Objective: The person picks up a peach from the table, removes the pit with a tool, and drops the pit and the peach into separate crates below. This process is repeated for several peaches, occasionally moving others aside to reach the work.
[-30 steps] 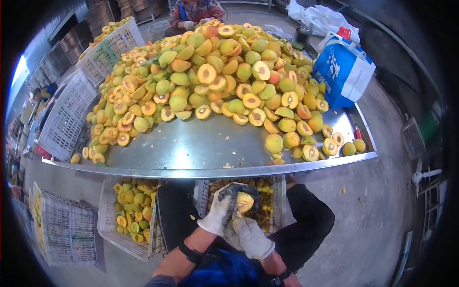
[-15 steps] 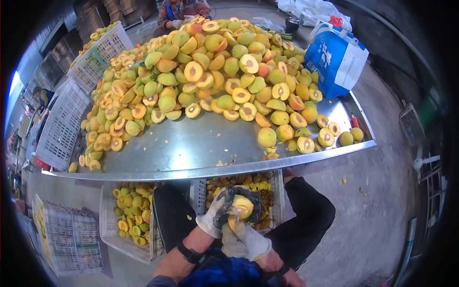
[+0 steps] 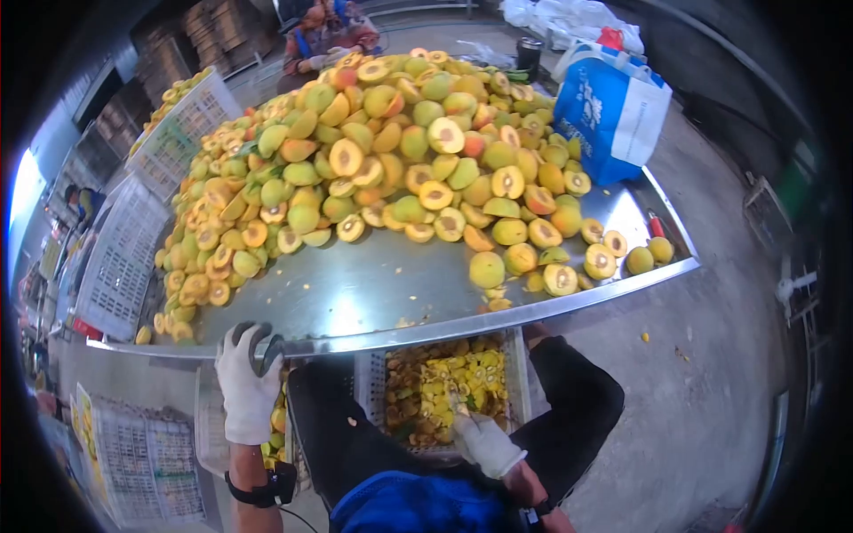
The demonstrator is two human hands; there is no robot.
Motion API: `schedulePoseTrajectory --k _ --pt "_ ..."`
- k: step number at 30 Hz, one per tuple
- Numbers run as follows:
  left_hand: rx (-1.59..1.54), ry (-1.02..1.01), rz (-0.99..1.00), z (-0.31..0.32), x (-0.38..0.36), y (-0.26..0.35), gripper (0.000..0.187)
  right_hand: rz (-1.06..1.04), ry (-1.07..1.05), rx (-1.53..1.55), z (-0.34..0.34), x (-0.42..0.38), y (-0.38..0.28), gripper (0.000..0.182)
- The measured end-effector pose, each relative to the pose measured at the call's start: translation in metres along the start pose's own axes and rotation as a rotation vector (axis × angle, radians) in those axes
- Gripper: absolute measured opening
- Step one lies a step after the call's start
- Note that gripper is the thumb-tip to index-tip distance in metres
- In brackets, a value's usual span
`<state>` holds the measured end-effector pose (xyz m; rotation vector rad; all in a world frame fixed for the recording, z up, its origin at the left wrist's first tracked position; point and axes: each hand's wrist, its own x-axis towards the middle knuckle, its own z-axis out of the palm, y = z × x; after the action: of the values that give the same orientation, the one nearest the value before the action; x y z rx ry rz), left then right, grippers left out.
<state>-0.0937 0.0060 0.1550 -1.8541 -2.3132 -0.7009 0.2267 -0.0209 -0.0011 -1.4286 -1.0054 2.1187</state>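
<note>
My left hand (image 3: 249,382), in a white glove with dark fingertips, is at the front edge of the metal table (image 3: 346,306), above the left crate. Its fingers are curved and apart, with no fruit visible in them. My right hand (image 3: 489,444), also gloved, is closed between my knees, over a crate (image 3: 520,373) of yellow fruit scraps (image 3: 462,382) and brown pieces. Something thin seems to stick out of its fingers, too small to name. Halved peaches (image 3: 346,158) and whole ones are heaped on the table. More peach halves (image 3: 277,426) lie in the left crate (image 3: 211,417).
A blue and white bag (image 3: 613,115) stands at the table's right, near a red-handled tool (image 3: 656,224). White crates (image 3: 120,249) line the left side, with stacked crates (image 3: 147,462) on the floor. Across the heap sits another person (image 3: 324,40).
My left hand has left the peach it was holding beside my right hand and moved left to the table edge. My right hand has shifted slightly right. The view has tilted a little.
</note>
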Motion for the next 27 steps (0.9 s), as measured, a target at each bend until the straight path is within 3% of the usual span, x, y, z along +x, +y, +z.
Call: schedulePoseTrajectory --k 2,4,5,7,10,13,16,17,18,19,20,21,22,24,25,26,27 --pt "-0.212 -0.06 0.139 0.003 0.028 0.034 0.043 -0.031 0.031 -0.079 0.007 0.006 -0.002 0.036" --pt "-0.455 -0.281 0.17 0.04 0.059 0.084 0.045 -0.103 0.075 -0.205 0.009 0.007 -0.008 0.035" --pt "-0.419 -0.373 0.223 0.063 0.076 0.108 0.051 -0.162 0.118 -0.317 0.004 0.017 0.007 0.036" --pt "-0.295 -0.423 0.454 0.11 0.1 0.145 0.065 -0.104 0.119 -0.204 0.002 0.005 -0.002 0.037" --pt "-0.131 -0.608 0.659 0.165 0.12 0.181 0.066 -0.068 0.138 -0.077 -0.008 -0.001 0.003 0.035" --pt "-0.227 -0.528 0.657 0.174 0.122 0.182 0.059 -0.103 0.181 0.067 -0.012 0.001 0.011 0.031" --pt "-0.973 -0.552 0.402 0.155 0.104 0.153 0.053 -0.2 0.198 0.173 -0.009 -0.012 -0.015 0.027" --pt "-1.352 -0.672 0.11 0.14 0.095 0.145 0.048 -0.259 0.207 0.135 -0.009 -0.016 -0.024 0.025" --pt "-1.645 -0.942 -0.225 0.114 0.088 0.126 0.046 -0.315 0.216 0.099 -0.006 -0.022 -0.034 0.023" --pt "-1.31 -0.654 0.074 0.106 0.073 0.125 0.047 -0.29 0.23 0.14 -0.001 -0.026 -0.05 0.02" --pt "-0.952 -0.365 0.337 0.102 0.057 0.122 0.047 -0.386 0.26 -0.029 0.003 -0.028 -0.066 0.02" --pt "-0.758 -0.244 0.499 0.099 0.046 0.114 0.05 -0.48 0.288 -0.201 0.007 -0.03 -0.081 0.019" --pt "-1.096 -0.413 0.216 0.093 0.029 0.113 0.053 -0.57 0.316 -0.375 0.012 -0.032 -0.086 0.019" --pt "-1.211 -0.366 0.154 0.097 0.007 0.114 0.048 -0.888 0.417 -0.633 0.023 -0.027 -0.088 0.02" --pt "-1.613 -0.574 -0.317 0.095 -0.001 0.116 0.037 -0.828 0.382 -0.611 0.026 -0.028 -0.094 0.02" --pt "-1.384 -0.594 -0.168 0.075 -0.006 0.122 0.04 -0.766 0.351 -0.589 0.032 -0.031 -0.106 0.02" --pt "-1.576 -0.603 -0.214 0.083 -0.011 0.119 0.042 -0.72 0.345 -0.55 0.035 -0.03 -0.109 0.022"
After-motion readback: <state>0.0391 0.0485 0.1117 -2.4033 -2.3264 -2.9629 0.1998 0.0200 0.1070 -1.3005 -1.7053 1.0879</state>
